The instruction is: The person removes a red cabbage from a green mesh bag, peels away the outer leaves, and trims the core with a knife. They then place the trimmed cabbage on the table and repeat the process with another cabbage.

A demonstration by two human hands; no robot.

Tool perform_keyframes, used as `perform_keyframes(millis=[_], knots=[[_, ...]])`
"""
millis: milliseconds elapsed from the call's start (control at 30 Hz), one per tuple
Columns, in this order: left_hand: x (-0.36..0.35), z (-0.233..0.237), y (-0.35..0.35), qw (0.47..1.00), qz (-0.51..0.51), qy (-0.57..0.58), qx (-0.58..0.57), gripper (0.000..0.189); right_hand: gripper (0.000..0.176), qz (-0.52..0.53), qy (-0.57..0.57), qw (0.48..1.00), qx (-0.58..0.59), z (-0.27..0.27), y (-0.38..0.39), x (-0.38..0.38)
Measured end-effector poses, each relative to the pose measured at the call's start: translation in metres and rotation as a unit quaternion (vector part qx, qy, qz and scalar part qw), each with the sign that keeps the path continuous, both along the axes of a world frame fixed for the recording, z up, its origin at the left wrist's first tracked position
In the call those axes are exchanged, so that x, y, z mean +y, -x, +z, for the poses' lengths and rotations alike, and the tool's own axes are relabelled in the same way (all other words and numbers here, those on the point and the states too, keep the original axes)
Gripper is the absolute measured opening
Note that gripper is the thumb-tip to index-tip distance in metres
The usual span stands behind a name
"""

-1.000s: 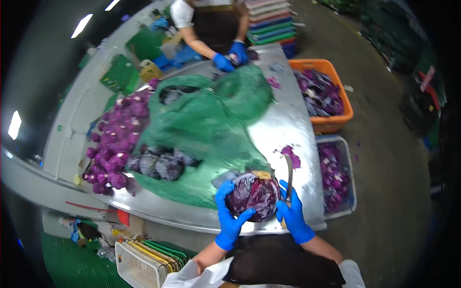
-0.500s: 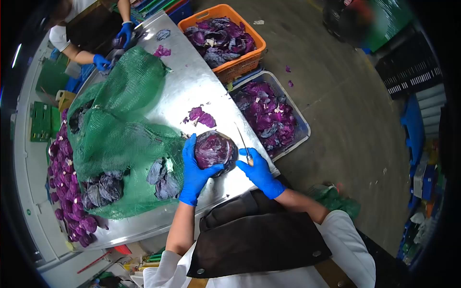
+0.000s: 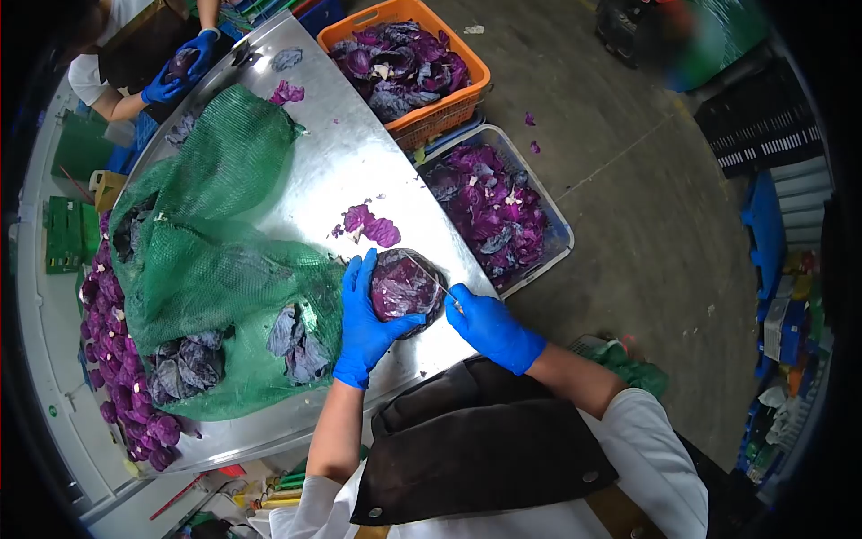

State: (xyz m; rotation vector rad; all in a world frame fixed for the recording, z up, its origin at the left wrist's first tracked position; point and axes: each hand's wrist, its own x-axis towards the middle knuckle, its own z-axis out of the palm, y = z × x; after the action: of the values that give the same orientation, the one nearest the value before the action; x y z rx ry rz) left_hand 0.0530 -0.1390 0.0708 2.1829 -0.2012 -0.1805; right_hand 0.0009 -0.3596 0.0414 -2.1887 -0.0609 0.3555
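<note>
A red cabbage [image 3: 404, 286] rests on the metal table [image 3: 328, 144] in front of me. My left hand [image 3: 366, 314], in a blue glove, is wrapped round its left and near side, thumb across the front. In my blue-gloved right hand [image 3: 494, 328] is a knife [image 3: 429, 275], its thin blade lying over the top right of the cabbage. The fingers cover most of the handle. Torn purple leaves [image 3: 370, 226] lie just beyond the cabbage. Left of my left hand spreads a green mesh bag [image 3: 215, 269], with dark outer leaves [image 3: 296, 346] on it.
An orange crate [image 3: 431, 112] and a clear bin [image 3: 564, 235], both full of cabbage leaves, stand along the table's right edge. Many trimmed cabbages [image 3: 126, 368] are heaped at the left. Across the table, a co-worker's gloved hands [image 3: 184, 67] hold a cabbage.
My right hand has brought the knife from beside the cabbage onto its top, the blade now pointing up-left. My left hand keeps its hold. The co-worker's hands have come together round a cabbage.
</note>
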Motion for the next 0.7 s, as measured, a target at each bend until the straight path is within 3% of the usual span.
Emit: perform_keyframes(millis=[233,367,500,600,700], knots=[[-0.01,-0.002,-0.002,0.999,0.019,-0.041,0.007,0.117,0.028,0.001,0.054,0.994,0.097,-0.029,-0.016,0.002],[-0.017,-0.001,-0.006,0.998,0.017,-0.053,0.009,0.118,0.027,-0.008,0.07,0.997,0.041,-0.04,-0.02,-0.002],[-0.028,0.002,0.005,0.996,0.03,-0.084,-0.023,0.116,0.029,0.008,0.105,0.992,0.063,-0.04,-0.027,-0.002],[-0.04,0.006,0.011,0.989,0.02,-0.124,-0.082,0.115,0.036,0.149,0.101,0.982,0.057,-0.073,-0.032,-0.007],[-0.034,0.0,0.026,0.989,0.031,-0.105,-0.098,0.114,0.044,0.063,0.074,0.989,0.11,-0.059,-0.024,-0.003]])
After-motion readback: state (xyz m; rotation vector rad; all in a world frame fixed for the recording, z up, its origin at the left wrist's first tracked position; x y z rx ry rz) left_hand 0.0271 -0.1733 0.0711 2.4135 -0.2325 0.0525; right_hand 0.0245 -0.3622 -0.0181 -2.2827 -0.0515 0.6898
